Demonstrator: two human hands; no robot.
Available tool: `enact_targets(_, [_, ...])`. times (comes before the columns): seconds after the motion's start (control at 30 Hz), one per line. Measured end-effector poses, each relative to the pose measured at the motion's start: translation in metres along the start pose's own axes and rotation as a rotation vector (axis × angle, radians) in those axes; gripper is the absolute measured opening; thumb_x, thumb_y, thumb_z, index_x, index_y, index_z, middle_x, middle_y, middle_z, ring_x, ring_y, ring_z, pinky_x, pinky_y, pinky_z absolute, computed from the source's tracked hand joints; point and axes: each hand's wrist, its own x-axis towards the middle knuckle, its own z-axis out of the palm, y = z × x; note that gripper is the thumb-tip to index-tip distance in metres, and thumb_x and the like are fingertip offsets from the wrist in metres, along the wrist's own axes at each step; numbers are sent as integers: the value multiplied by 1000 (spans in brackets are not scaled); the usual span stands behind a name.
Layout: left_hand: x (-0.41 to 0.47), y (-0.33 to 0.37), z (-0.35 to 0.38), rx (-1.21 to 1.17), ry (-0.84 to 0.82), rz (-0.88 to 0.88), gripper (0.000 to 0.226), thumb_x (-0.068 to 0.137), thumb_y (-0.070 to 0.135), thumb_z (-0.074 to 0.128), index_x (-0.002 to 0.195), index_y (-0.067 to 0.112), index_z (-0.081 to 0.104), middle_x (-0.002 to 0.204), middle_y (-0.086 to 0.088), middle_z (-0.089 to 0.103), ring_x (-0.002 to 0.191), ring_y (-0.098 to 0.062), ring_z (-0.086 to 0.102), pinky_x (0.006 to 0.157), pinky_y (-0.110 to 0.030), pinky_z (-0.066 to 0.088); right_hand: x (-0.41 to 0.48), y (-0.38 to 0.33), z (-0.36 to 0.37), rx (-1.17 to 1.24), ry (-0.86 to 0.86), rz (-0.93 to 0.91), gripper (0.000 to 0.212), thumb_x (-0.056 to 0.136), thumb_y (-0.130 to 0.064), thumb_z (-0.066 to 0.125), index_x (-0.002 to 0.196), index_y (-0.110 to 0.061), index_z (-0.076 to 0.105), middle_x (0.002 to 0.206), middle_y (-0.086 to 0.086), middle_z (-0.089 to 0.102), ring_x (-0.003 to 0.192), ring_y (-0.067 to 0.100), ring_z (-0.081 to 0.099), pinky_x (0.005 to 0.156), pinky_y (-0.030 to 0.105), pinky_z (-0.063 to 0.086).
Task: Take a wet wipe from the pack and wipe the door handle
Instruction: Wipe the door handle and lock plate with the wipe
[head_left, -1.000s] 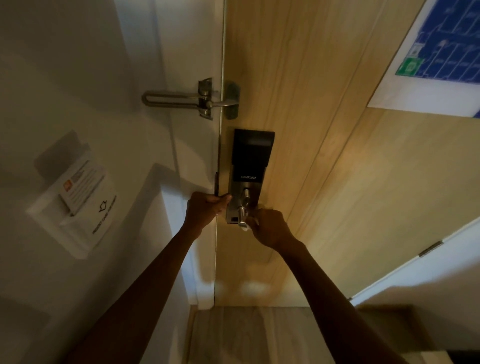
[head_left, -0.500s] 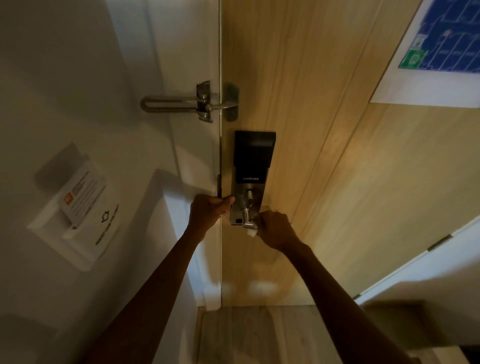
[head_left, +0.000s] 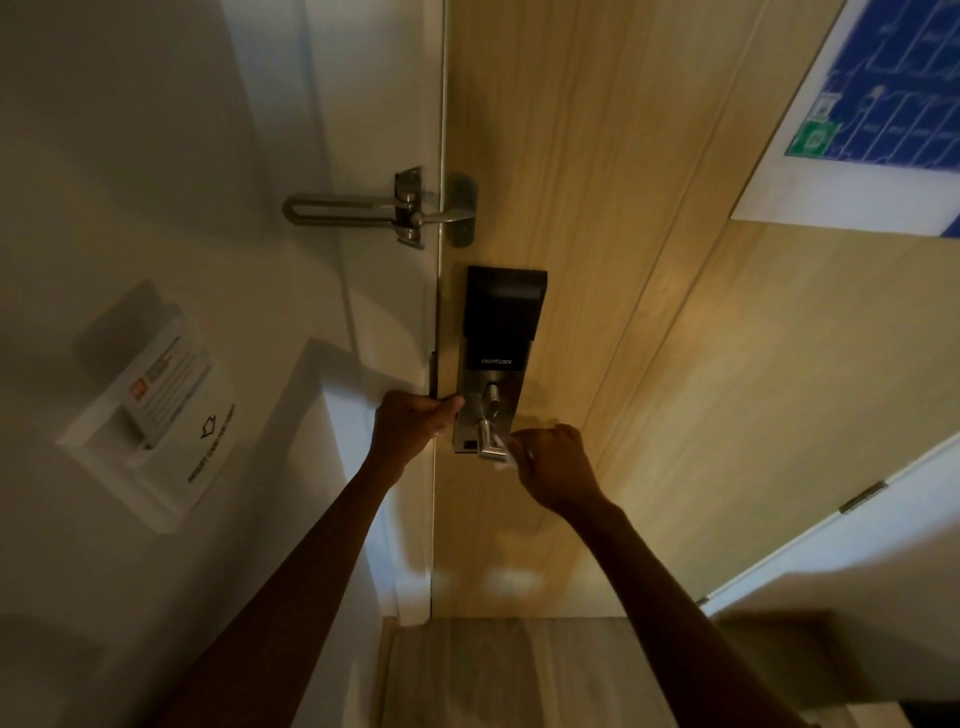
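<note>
1. On the wooden door (head_left: 649, 364), below the black lock panel (head_left: 501, 317), the brushed-metal door handle (head_left: 491, 441) runs level, its long axis pointing right toward the door's middle.
2. The right hand (head_left: 553, 467) pinches a crumpled white wet wipe (head_left: 506, 457) against the handle (only a scrap shows).
3. The left hand (head_left: 413, 426) is clenched at the door's edge; what it holds, I cannot tell.
4. A steel swing latch (head_left: 384, 210) sits above.

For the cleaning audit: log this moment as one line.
step: wiping | right hand: wet wipe on door handle | left hand: at door edge
</note>
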Motion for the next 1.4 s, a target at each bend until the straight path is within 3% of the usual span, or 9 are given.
enact_targets(0.1, [-1,1,0,-19,-7,6,41,86,40,68,51,19,62,45,4,56,50,-9,57,63,-20,44,-12,47,-19,-50,52,10,40,97,-37,36,82,-21,70,69,3,70,62,23,65,77,34,47])
enact_targets(0.17, [-1,0,-1,-17,-9,12,43,87,41,67,51,19,61,47,2,56,51,-12,57,64,-22,44,-19,69,-29,-39,64,55,42,95,-39,38,84,-20,73,69,3,71,61,25,66,62,26,40])
enact_targets(0.27, [-1,0,-1,-14,-23,5,43,87,42,67,54,14,63,50,-4,57,54,-15,58,65,-25,44,-30,78,-24,145,36,221,35,97,-32,45,89,-16,75,73,3,73,66,20,68,58,24,42])
enact_targets(0.37, [-2,0,-1,-34,-26,-7,47,86,42,67,58,5,66,53,-11,59,56,-20,58,68,-28,45,-40,76,-16,427,160,489,33,98,-31,48,96,-12,75,82,4,76,63,9,70,60,15,51])
enact_targets(0.5, [-4,1,0,-57,-4,-13,47,86,41,69,67,-2,69,63,-23,65,66,-34,65,71,-33,49,-39,56,-10,770,235,650,22,93,-30,58,96,-15,74,87,4,75,75,12,72,76,34,59])
enact_targets(0.7, [-7,5,1,-35,-3,-22,44,87,39,68,63,2,69,54,-9,61,56,-16,60,64,-22,45,-54,35,-4,629,343,593,16,89,-24,64,98,-17,75,85,-4,75,76,3,66,71,18,49])
enact_targets(0.93, [-6,3,0,-19,13,-22,51,86,43,67,70,-5,69,68,-24,68,70,-35,68,67,-25,48,-43,45,0,786,312,713,12,85,-26,68,92,-22,77,86,0,76,82,15,70,81,38,58])
enact_targets(1.2, [-6,4,-1,-52,-2,-42,47,86,41,68,74,-4,71,73,-25,70,75,-36,69,78,-40,56,-56,40,3,893,401,764,17,84,-19,70,99,-12,75,94,6,74,88,19,68,82,41,57])
enact_targets(1.4, [-8,8,0,9,9,-15,44,87,42,66,52,15,62,49,-5,57,46,-3,54,56,-7,40,-56,30,-5,732,457,700,15,84,-23,70,98,-18,75,89,0,75,84,13,69,81,41,58])
